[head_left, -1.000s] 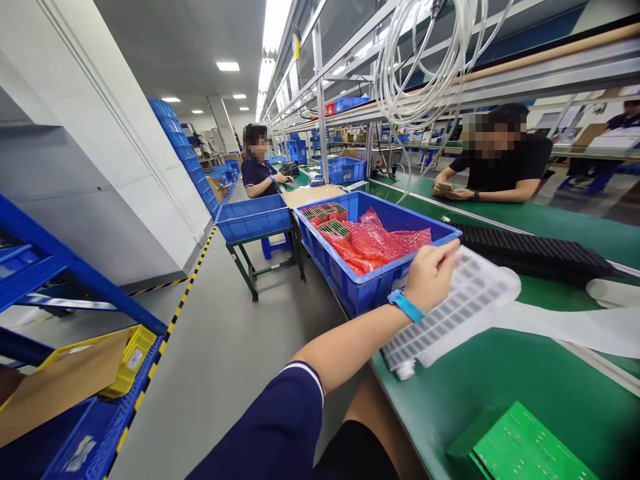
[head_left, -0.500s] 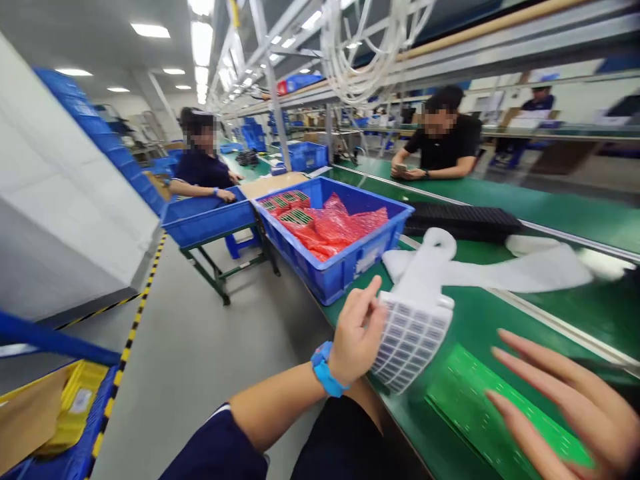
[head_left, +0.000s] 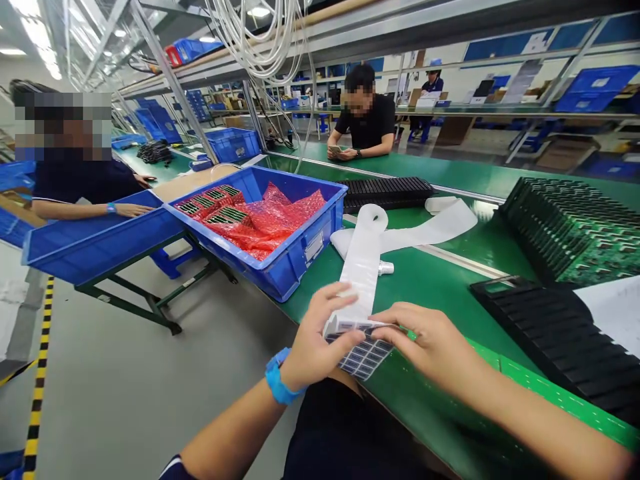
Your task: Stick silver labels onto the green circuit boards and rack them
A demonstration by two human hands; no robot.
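A strip of printed labels (head_left: pixel 364 359), a grid of small dark rectangles on white backing, hangs at the green bench's front edge. My left hand (head_left: pixel 323 333), with a blue wristband, pinches its left side, thumb on top. My right hand (head_left: pixel 425 337) has thumb and fingers closed at the strip's upper right edge; whether a single label is between them is hidden. From the strip, white backing paper (head_left: pixel 361 267) runs back to a curled end. Under my right forearm lies a green circuit board panel (head_left: pixel 550 387), partly covered.
A blue bin (head_left: pixel 295 260) with red bubble wrap and boards stands at left. Black trays (head_left: pixel 385 190) lie behind the paper. At right are stacked circuit boards (head_left: pixel 575 233) and a black rack (head_left: pixel 540 340). Two co-workers sit nearby; one rests a hand (head_left: pixel 133 210) on another bin.
My right hand has moved left from above the green board to the label strip, its spread fingers now closed. My left hand still holds the strip. The view has turned right.
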